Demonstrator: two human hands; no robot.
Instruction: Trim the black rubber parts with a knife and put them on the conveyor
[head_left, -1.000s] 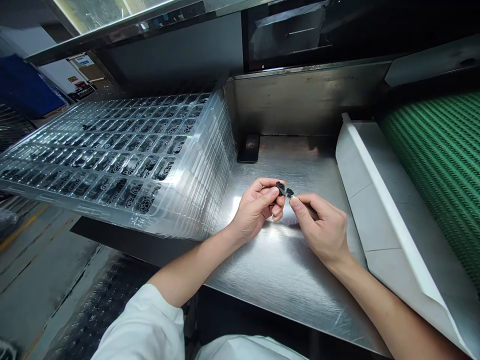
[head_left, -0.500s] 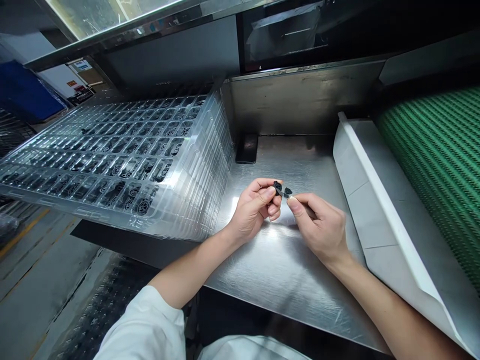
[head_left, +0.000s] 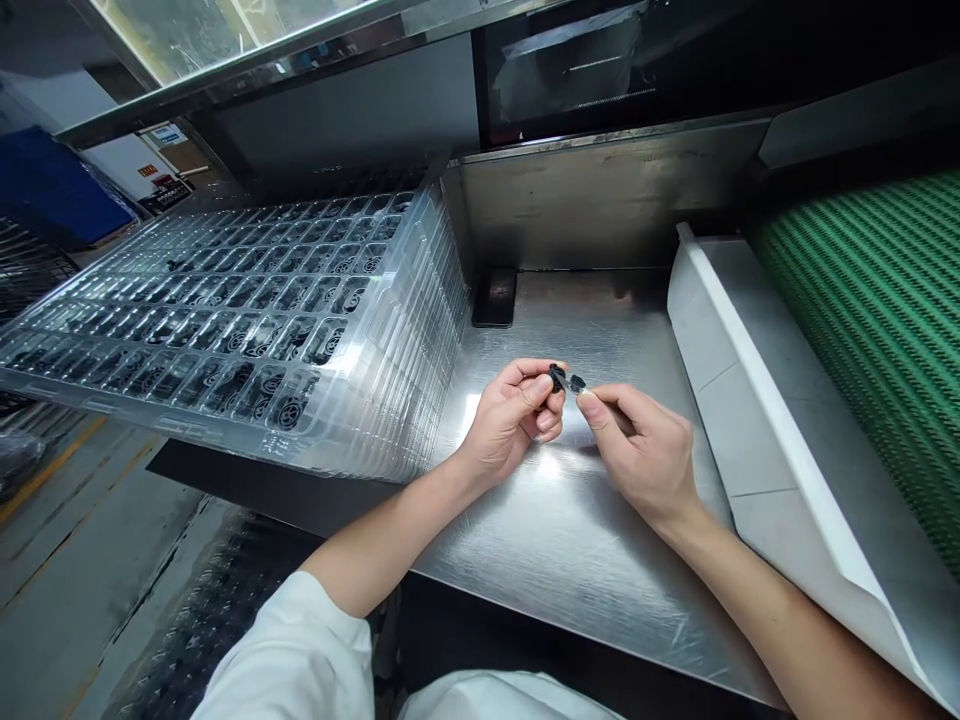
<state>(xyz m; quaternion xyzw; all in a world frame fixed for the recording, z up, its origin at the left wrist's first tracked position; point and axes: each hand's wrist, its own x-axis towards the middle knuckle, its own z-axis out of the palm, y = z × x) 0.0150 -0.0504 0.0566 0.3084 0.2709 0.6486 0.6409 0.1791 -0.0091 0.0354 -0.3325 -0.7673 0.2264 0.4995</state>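
Over the steel worktop (head_left: pixel 570 530), my left hand (head_left: pixel 506 420) is closed, pinching a small black part (head_left: pixel 556 377) between thumb and forefinger. My right hand (head_left: pixel 649 445) faces it, thumb and forefinger pressed together at the lower edge of a smaller black piece (head_left: pixel 577 384). The two pieces sit very close side by side; whether they are joined is too small to tell. To the left of my hands stands a stack of clear plastic trays (head_left: pixel 409 370), whose top compartments hold round black parts (head_left: pixel 291 411).
A black phone (head_left: pixel 494 298) lies at the back of the worktop, near the trays. On the right, a white guard (head_left: pixel 739 370) runs alongside a green belt (head_left: pixel 885 330). A metal wall (head_left: pixel 600 195) closes off the back.
The black part in my left hand has turned slightly. My right hand and the smaller piece have shifted a touch to the right; the rest stays nearly the same.
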